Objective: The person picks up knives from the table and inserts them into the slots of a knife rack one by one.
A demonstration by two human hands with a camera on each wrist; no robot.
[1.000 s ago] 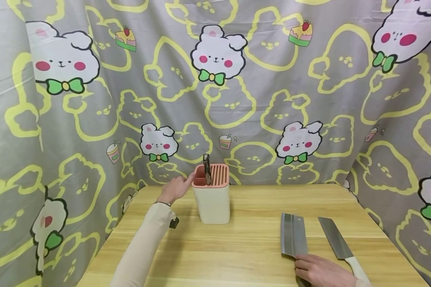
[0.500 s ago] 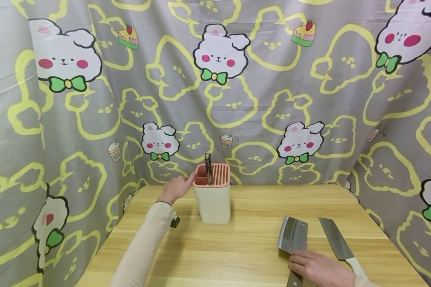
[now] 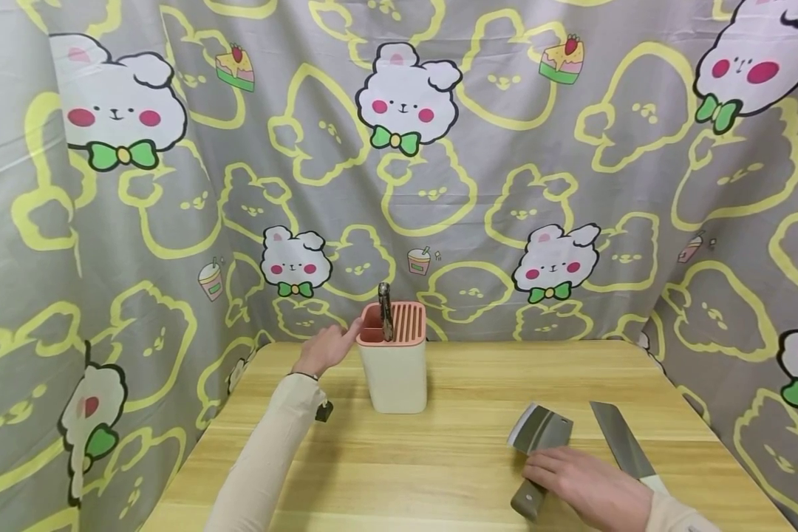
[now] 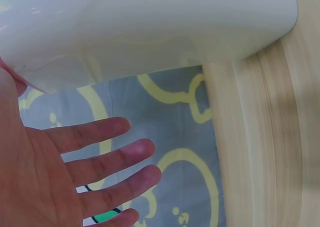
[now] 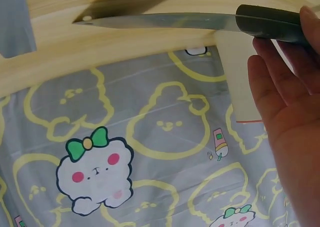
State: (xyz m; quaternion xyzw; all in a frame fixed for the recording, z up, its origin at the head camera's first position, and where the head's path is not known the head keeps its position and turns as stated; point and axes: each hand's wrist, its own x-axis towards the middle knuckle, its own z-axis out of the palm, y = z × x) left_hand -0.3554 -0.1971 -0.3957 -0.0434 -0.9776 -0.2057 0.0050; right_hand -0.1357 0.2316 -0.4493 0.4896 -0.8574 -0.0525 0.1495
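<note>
My left hand (image 3: 324,349) is at the left side of a cream knife holder (image 3: 399,380) with a salmon slotted top, its thumb at the rim. In the left wrist view the other fingers (image 4: 115,159) are straight and spread, away from the wall. A dark, patterned handle (image 3: 386,314) sticks up from the holder. At the right, my right hand (image 3: 581,476) pinches the dark handle of a cleaver (image 3: 544,432) between thumb and fingertips. The right wrist view shows the blade (image 5: 165,22) nearly edge-on, tilted over the table with a shadow beneath.
A second broad kitchen knife (image 3: 618,440) with a pale handle lies on the wooden table (image 3: 465,458), right of the cleaver; my right hand and sleeve partly cover its handle. A grey printed curtain (image 3: 432,185) hangs behind and at both sides.
My right hand has shifted left and turned the cleaver, lifting and tilting its blade; its handle end now shows further left. My left hand and the knife holder have stayed put.
</note>
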